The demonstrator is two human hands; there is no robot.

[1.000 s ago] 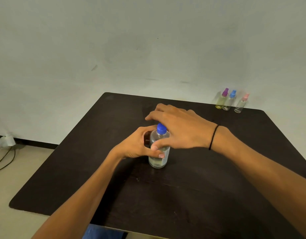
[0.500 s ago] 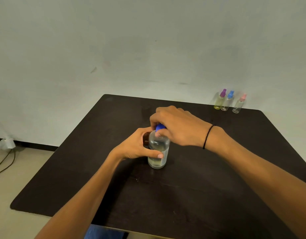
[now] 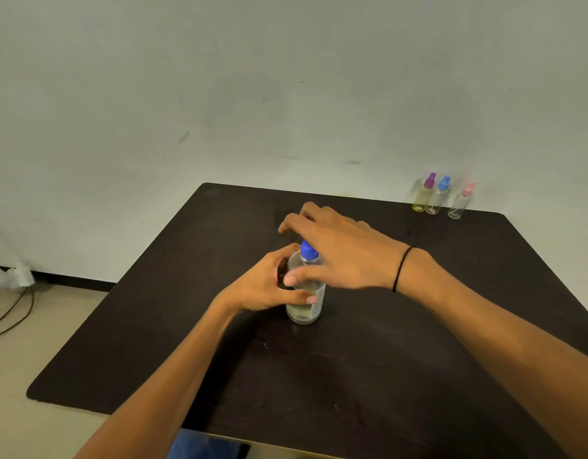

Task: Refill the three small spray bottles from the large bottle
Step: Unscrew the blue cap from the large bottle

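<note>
The large clear bottle (image 3: 305,304) with pale liquid stands upright mid-table, its blue cap (image 3: 308,250) on. My left hand (image 3: 267,286) wraps around the bottle's body from the left. My right hand (image 3: 339,251) hovers over the cap with fingers spread, the thumb resting against the bottle's shoulder. Three small spray bottles stand in a row at the far right table edge: purple-topped (image 3: 423,193) with yellowish liquid, blue-topped (image 3: 438,196), and pink-topped (image 3: 461,202).
The dark table (image 3: 385,376) stands against a pale wall. At the left, cables and a white plug (image 3: 19,276) lie on the floor. Blue cloth (image 3: 203,447) shows below the table's near edge.
My right hand, which was closed around the blue cap half a second ago, has opened and spread its fingers above it. The left hand and bottle stay put.
</note>
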